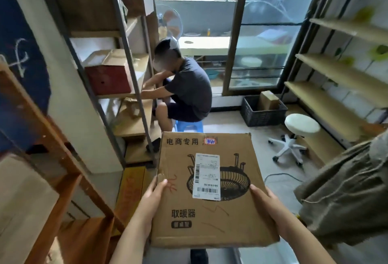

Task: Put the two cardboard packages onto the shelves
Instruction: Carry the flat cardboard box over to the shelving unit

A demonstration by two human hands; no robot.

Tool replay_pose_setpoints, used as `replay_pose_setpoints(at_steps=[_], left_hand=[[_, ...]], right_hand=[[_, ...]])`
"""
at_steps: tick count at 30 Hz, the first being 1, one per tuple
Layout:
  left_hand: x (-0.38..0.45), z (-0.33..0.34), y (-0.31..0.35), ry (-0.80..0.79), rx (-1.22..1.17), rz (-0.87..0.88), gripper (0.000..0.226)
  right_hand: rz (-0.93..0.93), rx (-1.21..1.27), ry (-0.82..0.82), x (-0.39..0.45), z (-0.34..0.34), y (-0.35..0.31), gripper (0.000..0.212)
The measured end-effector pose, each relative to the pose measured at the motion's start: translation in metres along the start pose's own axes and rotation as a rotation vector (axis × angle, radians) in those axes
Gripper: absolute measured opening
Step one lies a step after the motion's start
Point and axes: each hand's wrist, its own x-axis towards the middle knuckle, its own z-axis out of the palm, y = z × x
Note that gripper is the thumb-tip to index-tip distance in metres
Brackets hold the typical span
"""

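Both bare hands — left hand and right hand — grip opposite side edges of a flat square brown cardboard package with a white shipping label, held level in mid-air between the wooden shelves.

Daylight floods in from the window at the back, which is blown out to near white at the top, while the near left side stays dimmer and brownish. The wide lens bends the shelf uprights and the right shelves outward toward the frame edges. The left foreground and the grey cloth at right are soft and smeared; the cardboard package is sharp, evenly lit.
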Motion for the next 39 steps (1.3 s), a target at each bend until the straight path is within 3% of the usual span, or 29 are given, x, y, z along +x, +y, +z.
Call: replay_pose_setpoints(at_steps=[4, 9, 13, 14, 16, 17, 18, 20, 22, 31, 33, 39], left_hand=[[0.097, 0.037, 0.066, -0.042, 0.063, 0.042, 0.057], [0.196, 0.077, 0.145, -0.101, 0.144, 0.053, 0.057], [0.265, 0.099, 0.188, -0.172, 0.173, 0.048, 0.04], [0.29, 0.102, 0.196, -0.181, 0.188, 0.04, 0.042], [0.382, 0.099, 0.191, -0.226, 0.249, 0.051, 0.072], [0.427, 0.1, 0.186, -0.252, 0.268, 0.037, 0.074], [0.463, 0.105, 0.185, -0.264, 0.266, -0.002, 0.057], [0.474, 0.133, 0.221, -0.271, 0.301, -0.025, 0.028], [0.493, 0.155, 0.25, -0.303, 0.388, 0.017, 0.02], [0.578, 0.242, 0.34, -0.591, 0.335, 0.173, 0.044], [0.588, 0.265, 0.351, -0.623, 0.332, 0.183, 0.038], [0.637, 0.344, 0.373, -0.659, 0.407, 0.158, 0.033]], right_hand=[[0.024, 0.08, 0.049, 0.083, -0.004, -0.055, 0.058], [0.038, 0.045, 0.123, 0.169, -0.023, -0.127, 0.103], [0.027, 0.108, 0.151, 0.214, -0.024, -0.175, 0.067], [0.024, 0.127, 0.171, 0.225, -0.023, -0.185, 0.056], [0.016, 0.166, 0.203, 0.245, -0.022, -0.202, 0.041], [0.015, 0.178, 0.219, 0.256, -0.022, -0.207, 0.039], [0.015, 0.194, 0.234, 0.267, -0.021, -0.214, 0.04], [0.011, 0.237, 0.267, 0.291, -0.019, -0.226, 0.041], [-0.005, 0.274, 0.309, 0.316, -0.017, -0.239, 0.044], [-0.02, 0.55, 0.464, 0.381, -0.019, -0.3, 0.073], [-0.003, 0.589, 0.517, 0.392, -0.027, -0.307, 0.081], [-0.007, 0.597, 0.606, 0.426, -0.067, -0.325, 0.075]])
